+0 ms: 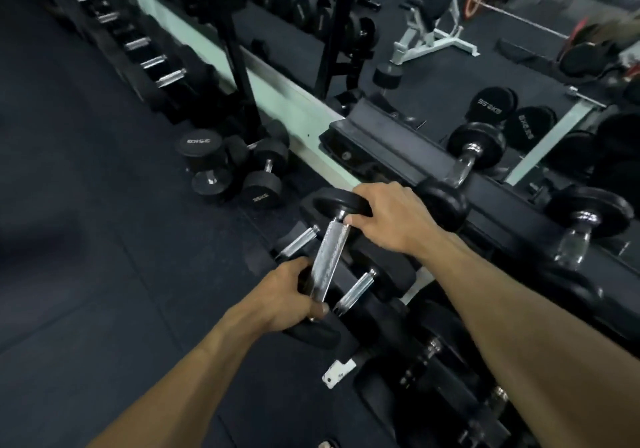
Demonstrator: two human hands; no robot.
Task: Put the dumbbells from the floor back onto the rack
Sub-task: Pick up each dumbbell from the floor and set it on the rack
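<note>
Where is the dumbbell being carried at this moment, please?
In the head view's centre, the dumbbell is held between the left hand and right hand, just above the rack's lower row.

Knurled chrome dumbbell handle (329,260) (glossy)

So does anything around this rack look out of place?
Yes: a cluster of dumbbells stands on the floor by the mirror's base, off the rack. Both hands, left hand and right hand, hold another dumbbell by its ends.
</note>
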